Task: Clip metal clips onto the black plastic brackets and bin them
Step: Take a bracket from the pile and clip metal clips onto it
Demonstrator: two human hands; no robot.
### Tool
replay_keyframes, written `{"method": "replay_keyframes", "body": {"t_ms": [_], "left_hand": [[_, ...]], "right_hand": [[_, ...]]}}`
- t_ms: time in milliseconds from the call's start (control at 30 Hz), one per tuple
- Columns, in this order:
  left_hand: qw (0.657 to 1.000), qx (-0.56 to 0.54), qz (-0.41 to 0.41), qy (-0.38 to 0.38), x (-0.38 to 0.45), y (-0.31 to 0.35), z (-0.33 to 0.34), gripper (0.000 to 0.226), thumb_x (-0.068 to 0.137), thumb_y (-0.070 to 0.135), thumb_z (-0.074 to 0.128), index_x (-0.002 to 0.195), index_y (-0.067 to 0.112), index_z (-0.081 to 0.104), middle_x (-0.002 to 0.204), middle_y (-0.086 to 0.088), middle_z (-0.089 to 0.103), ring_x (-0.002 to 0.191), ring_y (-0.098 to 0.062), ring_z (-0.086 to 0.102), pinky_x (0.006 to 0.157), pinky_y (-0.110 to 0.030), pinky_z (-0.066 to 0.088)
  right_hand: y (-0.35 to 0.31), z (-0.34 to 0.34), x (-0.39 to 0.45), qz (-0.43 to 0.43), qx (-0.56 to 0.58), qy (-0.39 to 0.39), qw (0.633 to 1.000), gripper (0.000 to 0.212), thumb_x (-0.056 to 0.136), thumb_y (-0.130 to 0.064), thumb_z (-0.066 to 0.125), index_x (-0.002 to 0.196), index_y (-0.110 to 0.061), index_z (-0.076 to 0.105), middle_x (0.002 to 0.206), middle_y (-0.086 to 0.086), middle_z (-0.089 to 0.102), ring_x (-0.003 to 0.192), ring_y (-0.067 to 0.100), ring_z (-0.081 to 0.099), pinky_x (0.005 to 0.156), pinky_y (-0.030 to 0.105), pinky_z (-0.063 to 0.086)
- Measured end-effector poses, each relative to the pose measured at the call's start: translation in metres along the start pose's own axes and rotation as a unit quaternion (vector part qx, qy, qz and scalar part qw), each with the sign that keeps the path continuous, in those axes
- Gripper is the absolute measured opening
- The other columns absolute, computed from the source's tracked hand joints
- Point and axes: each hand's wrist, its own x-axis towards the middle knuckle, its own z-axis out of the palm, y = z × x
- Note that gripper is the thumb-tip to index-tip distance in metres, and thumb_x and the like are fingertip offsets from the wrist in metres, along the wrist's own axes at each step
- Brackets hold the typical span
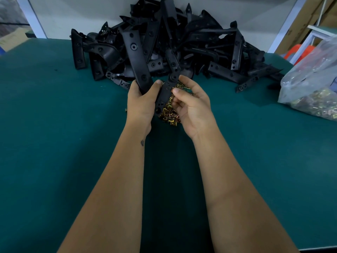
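Green bench mat [54,125] — my left hand [141,105] grips two black brackets [135,57], right hand [191,106] pinching a clip, prob. Next: seat clip on bracket edge.

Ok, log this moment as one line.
left hand: grips brackets | right hand: pinches at bracket | clips: beneath hands | pile: behind

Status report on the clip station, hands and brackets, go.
Left hand grips two black brackets, crossed. Right hand fingers curled at the lower bracket, grip unclear. Loose metal clips piled beneath. Bracket heap behind, nothing blocking.
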Motion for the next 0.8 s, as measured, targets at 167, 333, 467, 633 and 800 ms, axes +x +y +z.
{"method": "replay_keyframes", "body": {"t_ms": [167, 333, 467, 633, 800], "left_hand": [[1.0, 0.018, 0.009, -0.004, 0.0006, -0.0018, 0.0026, 0.009, 0.093, 0.019, 0.067, 0.095, 0.018, 0.059, 0.093, 0.002, 0.071, 0.089, -0.012, 0.07, 0.082, -0.032, 0.058], [0.999, 0.032, 0.021, -0.011, 0.0015, -0.0027, 0.001, 0.008, 0.093, 0.022, 0.067, 0.098, 0.019, 0.06, 0.1, 0.0, 0.073, 0.098, -0.017, 0.07, 0.087, -0.036, 0.058], [0.997, 0.058, 0.03, -0.027, 0.0028, -0.0027, -0.0021, 0.007, 0.094, 0.023, 0.066, 0.097, 0.022, 0.06, 0.093, 0.008, 0.073, 0.091, -0.008, 0.07, 0.079, -0.027, 0.057], [0.995, 0.085, 0.024, -0.051, 0.0012, -0.0031, -0.0023, 0.007, 0.094, 0.027, 0.066, 0.097, 0.026, 0.06, 0.089, 0.013, 0.071, 0.089, -0.006, 0.069, 0.078, -0.026, 0.057], [0.996, 0.073, 0.011, -0.042, -0.0015, -0.0005, 0.0, 0.009, 0.094, 0.027, 0.066, 0.098, 0.023, 0.06, 0.1, 0.001, 0.071, 0.097, -0.015, 0.068, 0.091, -0.04, 0.057]], "right_hand": [[-0.0009, -0.0014, -0.0006, 0.0, 0.017, 0.012, 1.0, 0.03, 0.089, 0.009, 0.06, 0.11, -0.012, 0.063, 0.072, 0.001, 0.064, 0.062, 0.01, 0.054, 0.061, 0.02, 0.049], [-0.0005, 0.0008, -0.0014, 0.0, 0.025, 0.019, 1.0, 0.027, 0.089, 0.009, 0.06, 0.107, -0.011, 0.063, 0.075, 0.001, 0.065, 0.063, 0.009, 0.055, 0.062, 0.019, 0.05], [-0.0006, 0.0012, -0.0019, -0.002, -0.002, 0.012, 1.0, 0.026, 0.089, 0.009, 0.06, 0.106, -0.011, 0.062, 0.074, 0.0, 0.064, 0.063, 0.008, 0.054, 0.064, 0.019, 0.049], [-0.0018, 0.0023, -0.0028, -0.02, -0.025, -0.007, 0.999, 0.026, 0.09, 0.009, 0.059, 0.107, -0.011, 0.058, 0.062, -0.009, 0.063, 0.057, 0.003, 0.053, 0.064, 0.018, 0.047], [-0.0027, 0.0038, -0.004, -0.019, -0.045, 0.008, 0.999, 0.027, 0.089, 0.007, 0.062, 0.11, -0.011, 0.059, 0.064, -0.008, 0.062, 0.057, 0.003, 0.051, 0.062, 0.019, 0.044]]}}
